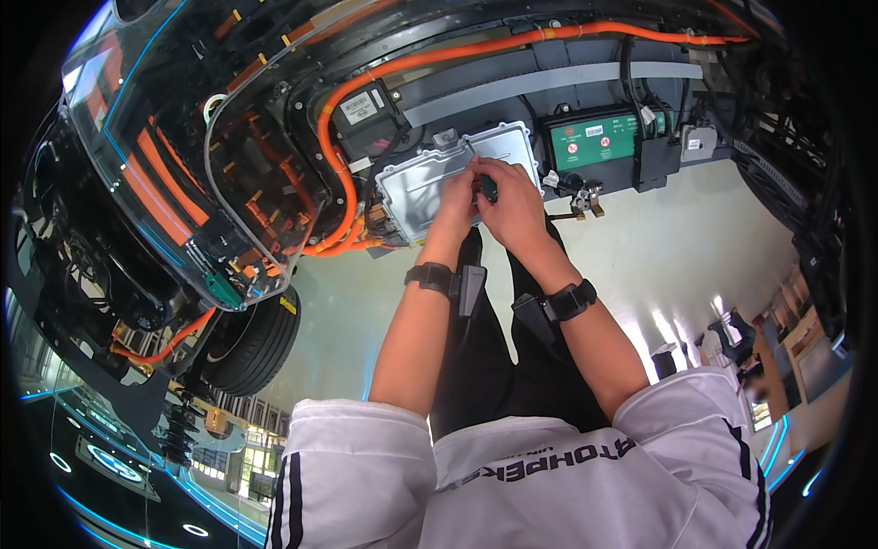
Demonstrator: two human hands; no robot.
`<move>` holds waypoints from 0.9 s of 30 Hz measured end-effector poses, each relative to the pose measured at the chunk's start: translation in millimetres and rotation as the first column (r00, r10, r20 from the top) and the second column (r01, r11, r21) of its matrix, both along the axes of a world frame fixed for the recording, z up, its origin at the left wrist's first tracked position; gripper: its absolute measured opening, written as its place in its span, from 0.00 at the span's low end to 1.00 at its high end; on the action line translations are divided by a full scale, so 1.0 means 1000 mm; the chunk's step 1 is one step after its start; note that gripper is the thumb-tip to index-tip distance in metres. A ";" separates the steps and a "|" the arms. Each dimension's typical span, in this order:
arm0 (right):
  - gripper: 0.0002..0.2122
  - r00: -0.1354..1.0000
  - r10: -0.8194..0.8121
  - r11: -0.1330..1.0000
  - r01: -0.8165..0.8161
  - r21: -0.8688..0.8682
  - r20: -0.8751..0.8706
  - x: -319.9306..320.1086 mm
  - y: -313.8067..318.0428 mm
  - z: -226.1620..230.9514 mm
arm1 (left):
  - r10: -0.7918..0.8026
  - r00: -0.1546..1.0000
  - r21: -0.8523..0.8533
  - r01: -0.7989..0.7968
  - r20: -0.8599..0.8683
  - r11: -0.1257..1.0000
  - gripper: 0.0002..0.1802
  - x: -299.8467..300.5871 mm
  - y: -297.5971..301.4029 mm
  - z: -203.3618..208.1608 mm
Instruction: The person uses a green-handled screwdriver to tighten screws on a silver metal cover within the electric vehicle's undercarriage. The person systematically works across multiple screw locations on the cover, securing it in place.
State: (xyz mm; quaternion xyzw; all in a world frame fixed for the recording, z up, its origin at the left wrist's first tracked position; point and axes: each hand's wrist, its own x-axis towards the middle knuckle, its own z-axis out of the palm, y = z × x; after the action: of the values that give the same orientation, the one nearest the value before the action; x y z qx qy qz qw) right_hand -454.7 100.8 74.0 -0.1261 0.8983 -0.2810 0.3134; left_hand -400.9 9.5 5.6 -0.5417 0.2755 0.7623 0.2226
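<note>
Both of my hands meet over a silver metal housing (412, 188) with a ribbed lid and bolt lugs around its rim. My right hand (517, 206) is closed around a small tool with a dark green handle (489, 189); most of it is hidden by the fingers, so its exact kind does not show. Close against it, my left hand (457, 197) has its fingers bent together at the lid. What those fingers pinch, if anything, is covered. Each wrist wears a black strap with a small device.
A thick orange cable (340, 156) loops past the housing's left side and along the back. To the right sits a green-labelled module (594, 142) beside black brackets. A clear panelled structure and a tire (256, 348) stand at left. Pale floor (640, 238) lies below.
</note>
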 end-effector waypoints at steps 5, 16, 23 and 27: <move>0.18 0.962 -0.253 0.967 0.254 0.010 0.103 -0.004 -0.012 0.021 | 0.120 0.992 0.162 -0.112 -0.045 0.981 0.21 0.002 -0.010 -0.009; 0.21 1.000 -0.020 0.986 0.019 0.163 0.005 -0.001 -0.009 0.022 | -0.073 0.996 0.062 0.070 0.047 0.996 0.19 -0.020 -0.017 0.002; 0.22 0.997 -0.016 0.978 -0.001 0.209 0.078 -0.005 -0.014 0.027 | -0.128 0.991 0.114 0.123 0.038 0.986 0.19 -0.016 -0.018 -0.008; 0.21 0.994 -0.073 0.981 0.087 0.173 -0.084 0.002 -0.018 0.027 | -0.154 0.988 0.045 0.153 0.010 0.987 0.19 -0.014 -0.020 -0.013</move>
State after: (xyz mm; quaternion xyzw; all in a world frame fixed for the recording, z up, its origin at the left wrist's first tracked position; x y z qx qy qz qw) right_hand -452.4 82.7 100.5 -0.0723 0.9354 -0.2077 0.2769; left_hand -414.6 -10.9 -7.6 -0.5187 0.2980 0.7453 0.2944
